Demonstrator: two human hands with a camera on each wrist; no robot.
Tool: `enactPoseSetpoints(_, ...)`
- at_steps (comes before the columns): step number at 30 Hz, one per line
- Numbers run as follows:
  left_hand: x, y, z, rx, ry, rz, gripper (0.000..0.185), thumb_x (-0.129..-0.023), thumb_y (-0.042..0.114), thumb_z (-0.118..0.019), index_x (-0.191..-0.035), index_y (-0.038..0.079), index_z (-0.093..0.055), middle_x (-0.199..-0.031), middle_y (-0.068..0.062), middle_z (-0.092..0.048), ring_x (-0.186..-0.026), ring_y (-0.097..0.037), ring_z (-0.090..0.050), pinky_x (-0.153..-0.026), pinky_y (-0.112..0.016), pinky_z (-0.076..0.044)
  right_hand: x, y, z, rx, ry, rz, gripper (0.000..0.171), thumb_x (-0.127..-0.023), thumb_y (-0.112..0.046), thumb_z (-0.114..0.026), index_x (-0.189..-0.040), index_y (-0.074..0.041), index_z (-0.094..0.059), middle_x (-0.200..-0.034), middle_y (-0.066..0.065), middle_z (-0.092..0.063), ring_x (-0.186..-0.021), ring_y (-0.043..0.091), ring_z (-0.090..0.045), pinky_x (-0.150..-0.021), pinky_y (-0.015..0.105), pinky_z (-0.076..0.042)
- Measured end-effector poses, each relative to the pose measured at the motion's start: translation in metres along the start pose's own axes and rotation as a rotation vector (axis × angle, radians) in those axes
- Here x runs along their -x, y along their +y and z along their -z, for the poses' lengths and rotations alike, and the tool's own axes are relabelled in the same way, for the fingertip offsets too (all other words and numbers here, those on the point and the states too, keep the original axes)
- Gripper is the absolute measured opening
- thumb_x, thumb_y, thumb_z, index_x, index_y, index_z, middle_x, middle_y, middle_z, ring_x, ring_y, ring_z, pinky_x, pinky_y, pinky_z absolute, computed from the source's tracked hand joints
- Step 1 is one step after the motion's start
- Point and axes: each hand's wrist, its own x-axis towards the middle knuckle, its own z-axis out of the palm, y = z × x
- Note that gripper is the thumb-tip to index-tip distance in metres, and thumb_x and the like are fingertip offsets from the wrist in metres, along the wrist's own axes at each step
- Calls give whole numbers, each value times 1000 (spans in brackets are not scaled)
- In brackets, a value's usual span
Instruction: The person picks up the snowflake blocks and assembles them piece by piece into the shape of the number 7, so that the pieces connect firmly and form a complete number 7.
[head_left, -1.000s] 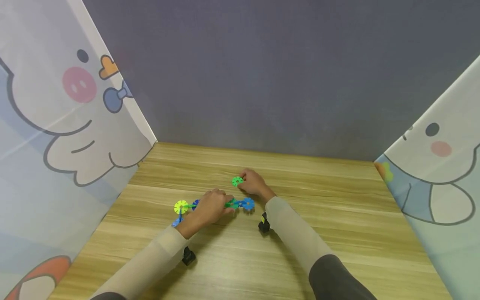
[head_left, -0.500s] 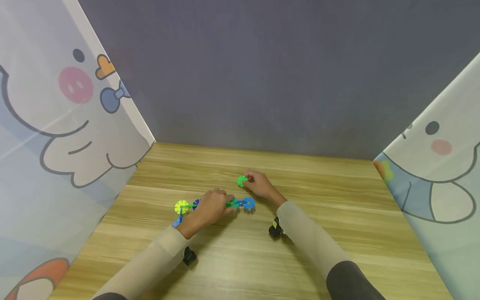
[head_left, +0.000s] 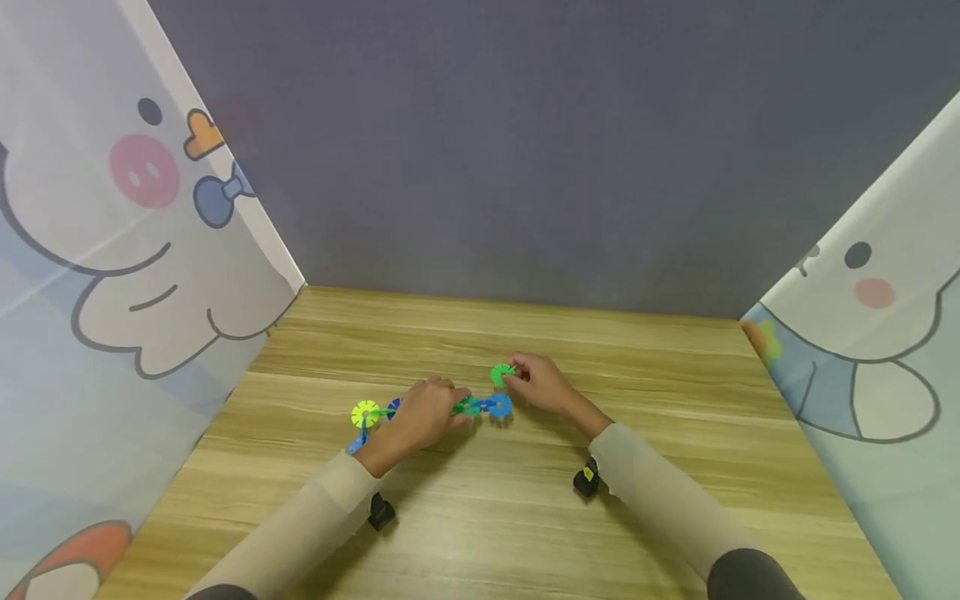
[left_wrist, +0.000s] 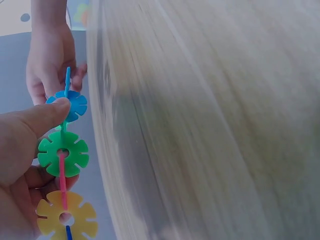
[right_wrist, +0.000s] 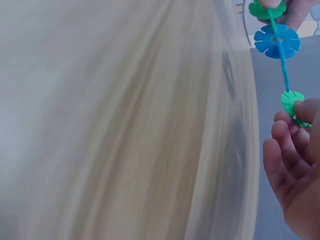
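A chain of slotted plastic flower discs crosses the middle of the head view, held by my left hand (head_left: 427, 412). At its left end a yellow-green disc (head_left: 357, 414) bears a blue disc (head_left: 357, 446); at its right end is another blue disc (head_left: 506, 411). In the left wrist view my thumb presses a blue disc (left_wrist: 79, 105), with a green disc (left_wrist: 76, 156) and an orange disc (left_wrist: 85, 215) below. My right hand (head_left: 549, 387) pinches a loose-looking green disc (head_left: 498, 374) just beyond the chain's right end. In the right wrist view that disc meets the edge-on blue disc (right_wrist: 284, 70).
The wood-grain table (head_left: 480, 525) spreads below both hands. A grey panel (head_left: 525, 167) rises behind it, with cartoon-printed panels at left (head_left: 52, 308) and right (head_left: 900, 400). Black devices sit under the left wrist (head_left: 381, 511) and right wrist (head_left: 587, 481).
My right hand has moved right and slightly nearer, carrying the green disc toward the chain's right end. My left hand and the chain have hardly moved.
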Motion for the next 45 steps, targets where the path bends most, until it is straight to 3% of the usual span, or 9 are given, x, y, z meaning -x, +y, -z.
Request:
enactPoseSetpoints(10, -4, 3, 0, 12, 17, -23, 46, -89, 41, -78, -124, 12, -73, -112, -10, -76, -101, -30, -71, -91, -48, -60, 38, 3, 18, 164, 14, 97, 5, -99, -18, -69, -103, -16, -69, -70, -7, -62, -55, -1, -47, -53, 21, -44)
enactPoseSetpoints(25, -10, 6, -3, 24, 45, -58, 46, -88, 41, -79, -124, 13, -74, -110, -8, -77, -101, -27, -72, -91, -48, -60, 60, 4, 23, 251, 8, 74, 4, -98, -18, -69, -100, -15, -71, -72, -11, -61, -60, -2, -49, -54, 19, -46)
enactPoseSetpoints(40, -14, 10, -2, 11, 40, -88, 43, -89, 41, -78, -122, 14, -74, -110, -8, -77, -101, -28, -71, -89, -47, -61, 68, 10, 18, 191, 55, 139, 4, -95, -15, -72, -96, -12, -73, -74, -3, -69, -65, -5, -54, -57, 17, -50)
enactPoseSetpoints(45, -13, 11, -2, 11, 27, -100, 45, -91, 42, -75, -126, 13, -72, -115, -10, -75, -106, -30, -69, -93, -50, -59, 70, 11, 16, 166, 81, 186, 3, -93, -11, -74, -96, -11, -75, -72, 1, -69, -60, -5, -47, -53, 17, -46)
